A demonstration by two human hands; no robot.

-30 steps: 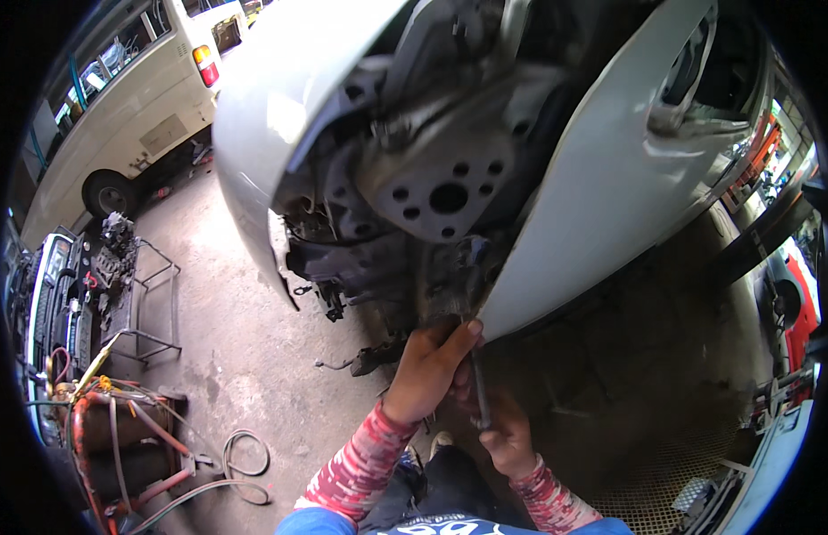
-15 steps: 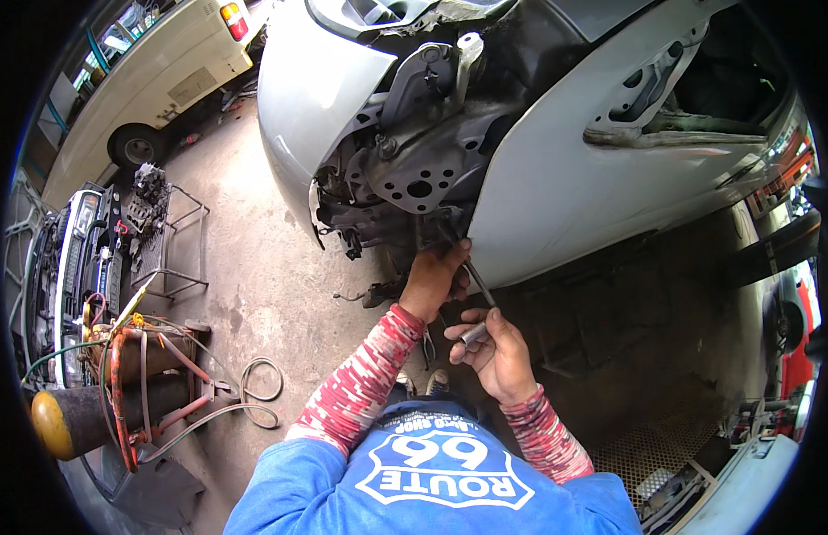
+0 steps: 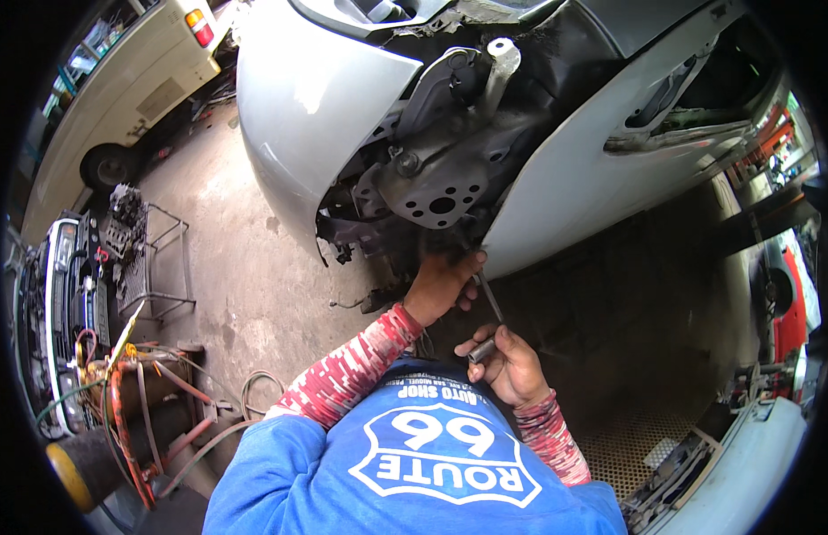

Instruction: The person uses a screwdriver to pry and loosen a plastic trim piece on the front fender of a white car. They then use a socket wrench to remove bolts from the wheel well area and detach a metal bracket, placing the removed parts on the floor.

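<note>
The car (image 3: 311, 111) stands before the hands (image 3: 439, 290), the van (image 3: 120, 111) and cylinder (image 3: 106, 459) to the left.

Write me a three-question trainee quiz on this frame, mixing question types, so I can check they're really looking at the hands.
1. Fill in the blank: the right hand holds a short metal ____.
2. Multiple choice: which hand is closer to the holed metal plate on the car?
A. The right hand
B. The left hand
C. Both equally
3. True or false: both sleeves carry a red-and-white pattern.

Key: 1. cylinder; 2. B; 3. True.
</note>
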